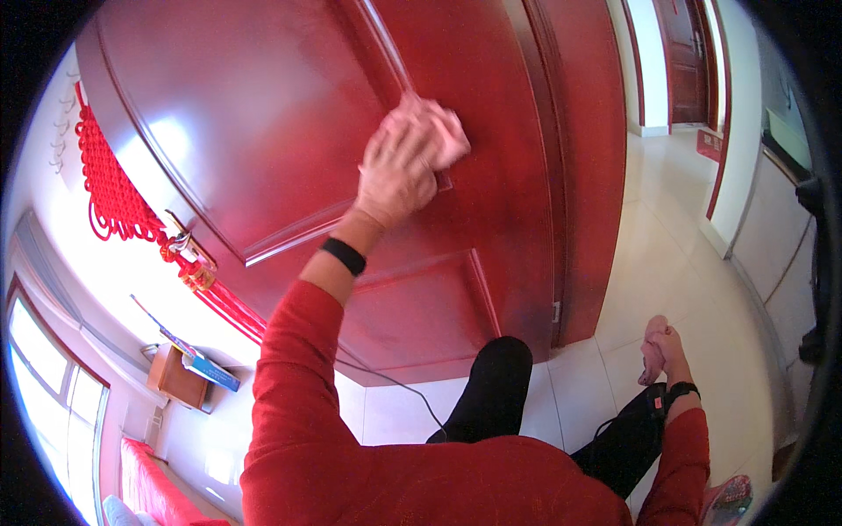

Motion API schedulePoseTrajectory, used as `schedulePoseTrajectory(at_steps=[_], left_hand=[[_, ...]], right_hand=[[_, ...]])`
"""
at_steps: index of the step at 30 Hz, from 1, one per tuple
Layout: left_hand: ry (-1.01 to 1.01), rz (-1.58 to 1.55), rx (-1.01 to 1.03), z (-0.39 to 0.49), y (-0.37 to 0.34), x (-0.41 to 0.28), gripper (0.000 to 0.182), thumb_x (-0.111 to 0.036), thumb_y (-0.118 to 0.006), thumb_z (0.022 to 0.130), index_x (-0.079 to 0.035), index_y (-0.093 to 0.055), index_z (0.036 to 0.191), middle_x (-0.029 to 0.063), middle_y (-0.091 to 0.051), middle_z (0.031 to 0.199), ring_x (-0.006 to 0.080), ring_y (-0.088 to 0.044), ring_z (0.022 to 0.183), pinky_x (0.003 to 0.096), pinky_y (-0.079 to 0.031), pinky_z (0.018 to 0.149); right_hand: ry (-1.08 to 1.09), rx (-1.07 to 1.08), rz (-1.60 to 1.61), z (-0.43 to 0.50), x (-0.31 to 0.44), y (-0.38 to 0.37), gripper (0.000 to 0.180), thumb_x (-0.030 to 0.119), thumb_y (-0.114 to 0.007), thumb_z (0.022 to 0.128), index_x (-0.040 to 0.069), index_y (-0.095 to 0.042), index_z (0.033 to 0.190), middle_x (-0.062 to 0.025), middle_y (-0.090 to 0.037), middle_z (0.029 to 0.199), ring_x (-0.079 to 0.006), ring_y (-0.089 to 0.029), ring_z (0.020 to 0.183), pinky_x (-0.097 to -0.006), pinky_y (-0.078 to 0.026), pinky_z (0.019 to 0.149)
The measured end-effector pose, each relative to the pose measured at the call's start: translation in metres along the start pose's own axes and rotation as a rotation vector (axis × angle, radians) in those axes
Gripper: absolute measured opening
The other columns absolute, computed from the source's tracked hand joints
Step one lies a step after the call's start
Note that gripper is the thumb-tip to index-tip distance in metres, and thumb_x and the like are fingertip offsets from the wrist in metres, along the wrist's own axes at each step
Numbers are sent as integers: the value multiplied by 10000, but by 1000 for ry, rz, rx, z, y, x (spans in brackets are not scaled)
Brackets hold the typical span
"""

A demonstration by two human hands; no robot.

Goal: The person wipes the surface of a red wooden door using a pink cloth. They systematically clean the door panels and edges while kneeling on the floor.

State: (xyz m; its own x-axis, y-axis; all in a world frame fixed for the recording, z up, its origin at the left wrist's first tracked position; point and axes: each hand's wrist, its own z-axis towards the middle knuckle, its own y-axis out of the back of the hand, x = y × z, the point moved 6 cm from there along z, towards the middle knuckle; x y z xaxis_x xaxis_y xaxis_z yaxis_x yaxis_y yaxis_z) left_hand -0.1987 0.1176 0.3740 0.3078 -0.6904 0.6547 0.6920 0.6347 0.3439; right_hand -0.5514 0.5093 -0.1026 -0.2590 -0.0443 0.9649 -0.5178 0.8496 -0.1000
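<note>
My left hand presses a pink cloth against a glossy red wooden door. The hand is slightly blurred, and the cloth lies over the moulding at the right side of the upper panel. Low on the right, my right hand grips a second pink cloth in its fingers, away from the door. A metal door handle sits on the door's left side. From around it hangs a red knotted ornament with long tassels.
A thin dark cable runs near the door's lower edge towards my legs. At left stand a small wooden cabinet with a blue box and a window. A grey-fronted counter lines the right side of the tiled floor.
</note>
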Motion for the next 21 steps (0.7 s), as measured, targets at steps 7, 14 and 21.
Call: schedulePoseTrajectory(at_steps=[7,14,21], left_hand=[[219,340,-351,67,72,151,517,-310,-613,840,-138,-560,1325,103,-487,1407,315,-412,1339,525,-329,1046],[659,284,-494,55,98,243,479,-350,-462,956,-128,-511,1377,163,-384,1497,388,-315,1400,526,-268,1111],[225,281,-277,19,49,110,532,-235,-653,754,-102,-581,1264,171,-460,1379,387,-371,1355,531,-337,1053]], right_hand=[[86,102,154,-39,39,-37,613,59,-686,732,-5,-448,1294,-128,-573,1119,-262,-598,1012,-390,-520,886],[-45,76,62,-31,34,-35,610,17,-653,693,-13,-460,1271,-130,-594,1079,-261,-617,951,-401,-549,805],[-80,83,-40,-28,28,-32,517,46,-656,656,-36,-519,1148,-122,-602,993,-251,-623,852,-376,-536,762]])
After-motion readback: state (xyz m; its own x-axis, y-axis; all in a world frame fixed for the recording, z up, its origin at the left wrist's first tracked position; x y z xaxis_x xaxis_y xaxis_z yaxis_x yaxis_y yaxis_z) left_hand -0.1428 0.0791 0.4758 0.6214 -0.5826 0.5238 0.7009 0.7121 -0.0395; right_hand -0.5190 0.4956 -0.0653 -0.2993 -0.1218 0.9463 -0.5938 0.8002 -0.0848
